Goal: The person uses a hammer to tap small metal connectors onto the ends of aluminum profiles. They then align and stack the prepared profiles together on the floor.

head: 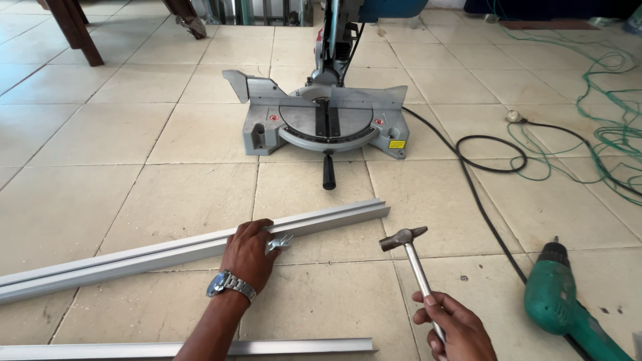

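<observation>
One small silvery metal bracket [279, 242] sits on the nearer of two long grey aluminium channels [194, 249] on the tiled floor [80, 134], pinched by the left hand [249, 253]. The right hand [455, 329] grips one steel hammer [409, 257]. Beyond: one grey mitre saw [324, 117], one green drill [558, 301].

Left forearm enters from the lower edge near centre and runs up and slightly right, bare, with a metal wristwatch [231, 284] at the wrist. Left hand [251, 251] lies palm down, back of the hand toward the camera, fingers curled forward and downward, the fingertips [267, 227] bent over and closed in a loose grip. Right hand [455, 331] enters at the lower right edge, only the hand and part of the wrist visible. Its fingers wrap into a closed fist-like grip, thumb lying across the top, knuckles turned left and up.
</observation>
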`<move>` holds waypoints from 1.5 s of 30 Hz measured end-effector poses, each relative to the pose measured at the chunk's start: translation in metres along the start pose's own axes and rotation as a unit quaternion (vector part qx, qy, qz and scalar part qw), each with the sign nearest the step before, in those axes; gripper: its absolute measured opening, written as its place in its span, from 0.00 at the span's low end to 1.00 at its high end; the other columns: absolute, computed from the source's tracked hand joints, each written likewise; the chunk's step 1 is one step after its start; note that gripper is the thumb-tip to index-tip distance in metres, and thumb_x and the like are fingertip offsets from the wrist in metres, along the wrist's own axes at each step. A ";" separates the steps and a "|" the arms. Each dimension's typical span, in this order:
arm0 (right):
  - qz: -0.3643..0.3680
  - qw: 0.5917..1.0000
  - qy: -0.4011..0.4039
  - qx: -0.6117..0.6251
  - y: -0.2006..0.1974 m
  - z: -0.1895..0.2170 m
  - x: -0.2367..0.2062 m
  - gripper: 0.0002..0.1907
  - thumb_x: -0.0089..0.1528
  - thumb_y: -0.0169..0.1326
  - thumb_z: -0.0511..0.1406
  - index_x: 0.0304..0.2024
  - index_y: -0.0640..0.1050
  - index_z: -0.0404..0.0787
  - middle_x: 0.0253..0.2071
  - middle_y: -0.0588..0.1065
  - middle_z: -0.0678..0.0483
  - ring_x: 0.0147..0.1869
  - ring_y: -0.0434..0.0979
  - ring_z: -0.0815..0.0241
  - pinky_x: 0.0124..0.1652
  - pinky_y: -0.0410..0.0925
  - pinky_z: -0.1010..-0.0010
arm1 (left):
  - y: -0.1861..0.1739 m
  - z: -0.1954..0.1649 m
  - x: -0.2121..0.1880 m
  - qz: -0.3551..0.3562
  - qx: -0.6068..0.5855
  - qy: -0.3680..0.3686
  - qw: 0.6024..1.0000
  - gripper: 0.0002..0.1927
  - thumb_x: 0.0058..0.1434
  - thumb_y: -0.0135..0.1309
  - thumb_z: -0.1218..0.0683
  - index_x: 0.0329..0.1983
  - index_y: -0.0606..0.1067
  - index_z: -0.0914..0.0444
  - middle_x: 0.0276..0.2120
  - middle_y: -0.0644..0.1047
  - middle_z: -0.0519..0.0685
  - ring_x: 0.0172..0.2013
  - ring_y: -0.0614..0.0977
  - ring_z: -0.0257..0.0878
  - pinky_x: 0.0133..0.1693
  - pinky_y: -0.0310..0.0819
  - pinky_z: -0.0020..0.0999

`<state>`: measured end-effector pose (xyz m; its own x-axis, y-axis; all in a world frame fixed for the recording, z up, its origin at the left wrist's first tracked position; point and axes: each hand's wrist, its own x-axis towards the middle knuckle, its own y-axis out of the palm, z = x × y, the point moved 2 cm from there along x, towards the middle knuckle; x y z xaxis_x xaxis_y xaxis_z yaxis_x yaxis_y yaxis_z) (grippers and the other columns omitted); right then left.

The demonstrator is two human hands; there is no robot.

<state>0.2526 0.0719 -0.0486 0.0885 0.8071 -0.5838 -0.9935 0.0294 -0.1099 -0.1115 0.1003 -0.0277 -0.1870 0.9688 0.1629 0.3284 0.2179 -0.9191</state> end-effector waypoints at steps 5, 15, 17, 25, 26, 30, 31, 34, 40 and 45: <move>-0.001 1.000 -0.019 -0.013 0.001 0.001 -0.005 0.17 0.68 0.51 0.43 0.52 0.78 0.39 0.32 0.73 0.49 0.21 0.59 0.63 0.19 0.52 0.71 | 0.000 0.002 -0.003 -0.025 -0.002 0.022 0.999 0.12 0.55 0.63 0.55 0.41 0.81 0.63 0.60 0.72 0.46 0.59 0.73 0.44 0.57 0.71 0.39; -0.010 1.000 -0.005 -0.020 0.003 0.007 -0.008 0.17 0.69 0.50 0.43 0.53 0.77 0.39 0.32 0.72 0.49 0.21 0.58 0.63 0.19 0.52 0.71 | -0.010 -0.005 0.001 0.116 0.054 0.031 0.991 0.13 0.57 0.63 0.51 0.43 0.81 0.60 0.53 0.77 0.46 0.51 0.79 0.42 0.54 0.77 0.38; -0.011 1.000 -0.006 -0.024 0.004 0.008 -0.008 0.18 0.69 0.50 0.44 0.52 0.79 0.38 0.32 0.72 0.49 0.21 0.58 0.63 0.19 0.52 0.71 | -0.021 -0.008 -0.004 0.185 0.043 0.018 0.982 0.12 0.59 0.63 0.50 0.43 0.81 0.60 0.53 0.78 0.47 0.47 0.83 0.42 0.51 0.82 0.37; -0.014 1.000 -0.010 -0.026 0.006 0.010 -0.009 0.18 0.70 0.50 0.43 0.52 0.79 0.38 0.31 0.72 0.49 0.21 0.58 0.63 0.20 0.53 0.71 | -0.058 -0.033 -0.025 0.339 -0.011 -0.020 0.941 0.19 0.55 0.66 0.46 0.47 0.81 0.55 0.51 0.82 0.49 0.49 0.83 0.42 0.52 0.79 0.42; -0.014 1.000 -0.005 -0.023 0.006 0.010 -0.010 0.18 0.70 0.50 0.44 0.52 0.79 0.38 0.31 0.72 0.49 0.21 0.58 0.63 0.20 0.53 0.71 | -0.058 -0.038 -0.026 0.322 -0.041 -0.010 0.946 0.19 0.54 0.66 0.45 0.47 0.82 0.56 0.50 0.82 0.49 0.49 0.84 0.41 0.51 0.80 0.41; -0.024 0.999 -0.018 -0.023 0.008 0.012 -0.011 0.18 0.70 0.50 0.43 0.52 0.81 0.38 0.34 0.74 0.47 0.21 0.58 0.63 0.21 0.53 0.71 | -0.031 -0.073 -0.032 0.214 -0.149 0.015 0.965 0.19 0.53 0.62 0.40 0.45 0.83 0.50 0.46 0.84 0.47 0.41 0.87 0.42 0.43 0.83 0.41; -0.035 0.999 -0.017 -0.026 0.007 0.012 -0.011 0.18 0.70 0.49 0.43 0.51 0.81 0.37 0.36 0.76 0.48 0.21 0.58 0.63 0.21 0.54 0.71 | -0.024 -0.078 -0.034 0.214 -0.149 0.009 0.965 0.19 0.53 0.63 0.40 0.45 0.83 0.51 0.45 0.84 0.48 0.41 0.87 0.43 0.43 0.83 0.41; -0.062 0.998 -0.022 -0.021 0.004 0.013 -0.009 0.18 0.70 0.47 0.43 0.50 0.79 0.37 0.43 0.80 0.53 0.21 0.58 0.63 0.22 0.55 0.71 | -0.010 -0.085 -0.039 0.203 -0.166 -0.009 0.965 0.17 0.54 0.64 0.42 0.44 0.83 0.52 0.43 0.84 0.51 0.42 0.87 0.43 0.45 0.81 0.40; -0.074 0.995 -0.071 0.016 0.004 0.005 0.002 0.16 0.69 0.47 0.42 0.48 0.77 0.38 0.41 0.77 0.58 0.21 0.59 0.63 0.21 0.54 0.70 | -0.001 -0.089 -0.042 0.196 -0.209 -0.025 0.958 0.17 0.54 0.64 0.42 0.43 0.83 0.53 0.44 0.84 0.49 0.46 0.86 0.41 0.47 0.81 0.39; -0.054 0.995 -0.064 0.053 0.006 -0.005 0.003 0.15 0.69 0.49 0.43 0.48 0.77 0.39 0.31 0.71 0.58 0.21 0.61 0.64 0.21 0.54 0.71 | 0.005 -0.088 -0.042 0.209 -0.197 -0.031 0.958 0.17 0.55 0.64 0.42 0.45 0.83 0.51 0.45 0.84 0.49 0.46 0.85 0.41 0.47 0.80 0.38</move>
<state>0.2469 0.0717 -0.0555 0.1914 0.8641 -0.4656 -0.9814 0.1758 -0.0773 -0.0201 0.0717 -0.0077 -0.0147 0.9749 -0.2222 0.7076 -0.1469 -0.6912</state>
